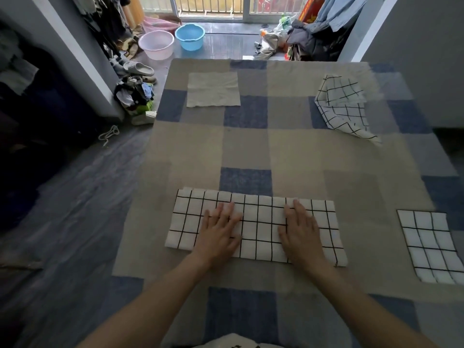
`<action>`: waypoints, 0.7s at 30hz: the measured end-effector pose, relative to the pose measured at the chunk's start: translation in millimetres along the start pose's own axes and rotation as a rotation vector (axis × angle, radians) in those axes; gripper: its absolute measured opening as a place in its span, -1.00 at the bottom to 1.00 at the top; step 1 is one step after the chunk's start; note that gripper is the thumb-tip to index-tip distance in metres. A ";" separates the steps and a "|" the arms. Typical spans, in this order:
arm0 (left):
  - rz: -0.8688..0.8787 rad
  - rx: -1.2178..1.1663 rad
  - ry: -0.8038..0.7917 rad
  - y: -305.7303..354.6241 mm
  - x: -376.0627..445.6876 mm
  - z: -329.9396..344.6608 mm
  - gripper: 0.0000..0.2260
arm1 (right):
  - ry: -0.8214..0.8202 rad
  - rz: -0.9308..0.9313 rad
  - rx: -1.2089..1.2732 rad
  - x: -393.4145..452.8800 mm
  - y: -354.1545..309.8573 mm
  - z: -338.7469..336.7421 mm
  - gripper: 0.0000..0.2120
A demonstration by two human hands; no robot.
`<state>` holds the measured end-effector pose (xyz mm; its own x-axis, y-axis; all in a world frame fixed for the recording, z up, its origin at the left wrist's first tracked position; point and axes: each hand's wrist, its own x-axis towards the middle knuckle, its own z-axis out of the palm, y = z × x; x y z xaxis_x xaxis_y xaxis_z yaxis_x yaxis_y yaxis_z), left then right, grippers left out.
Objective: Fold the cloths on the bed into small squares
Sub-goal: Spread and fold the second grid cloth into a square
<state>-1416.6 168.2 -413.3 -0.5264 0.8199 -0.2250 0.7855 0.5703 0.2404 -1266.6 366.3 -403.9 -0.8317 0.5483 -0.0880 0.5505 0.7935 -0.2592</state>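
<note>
A white cloth with a black grid [261,222] lies folded into a long strip on the bed, near its front. My left hand [221,227] presses flat on the strip's left half, fingers straight. On the right half my right hand [300,229] lies flat the same way. A folded grid square [429,247] sits at the right edge. A loosely crumpled pile of grid cloths [344,106] lies at the far right. A plain beige cloth [213,89] lies flat at the far left.
The bed [246,146] has a beige and blue checked cover. To its left is dark floor with shoes and a clothes heap [135,94]. Two basins [173,40] stand beyond the bed's far edge. A grey wall borders the right side.
</note>
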 end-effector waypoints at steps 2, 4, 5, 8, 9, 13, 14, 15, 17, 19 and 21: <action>-0.005 0.020 -0.028 -3.7 0.2 4.6 -0.43 | -0.060 0.012 -0.047 -5.1 4.2 11.3 -0.45; 0.004 0.028 -0.010 -5.7 -0.5 6.6 -0.44 | -0.071 0.023 -0.075 -9.3 8.9 16.6 -0.42; 0.008 0.031 -0.001 -5.9 -0.5 7.2 -0.44 | -0.068 0.029 -0.076 -9.9 9.3 17.3 -0.41; 0.011 0.033 0.018 -5.6 0.1 9.4 -0.44 | -0.061 0.065 -0.081 -10.4 7.6 18.3 -0.39; 0.013 0.035 0.025 -5.9 0.3 9.9 -0.43 | -0.058 0.082 -0.084 -11.0 7.5 18.6 -0.38; 0.024 0.040 0.027 -7.5 0.7 9.4 -0.34 | -0.068 0.140 -0.063 -12.6 13.7 16.8 -0.38; 0.026 0.041 0.026 -6.7 0.6 8.6 -0.29 | -0.054 0.169 -0.059 -13.0 17.5 16.1 -0.39; 0.029 0.045 0.025 -6.2 0.6 7.9 -0.24 | -0.035 0.210 -0.057 -13.0 21.7 14.9 -0.39; 0.034 0.058 0.024 -4.9 0.5 6.2 -0.17 | -0.009 0.297 -0.061 -14.9 33.7 12.2 -0.40; 0.040 0.062 0.019 -4.7 0.8 5.1 -0.12 | -0.006 0.343 -0.063 -17.5 46.7 8.7 -0.41; 0.039 0.062 0.004 -5.2 1.3 5.3 -0.08 | 0.005 0.375 -0.071 -18.4 54.3 4.6 -0.40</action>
<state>-1419.7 166.1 -419.9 -0.4964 0.8416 -0.2131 0.8237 0.5341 0.1903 -1221.8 398.1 -420.7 -0.5716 0.8048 -0.1597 0.8201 0.5541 -0.1427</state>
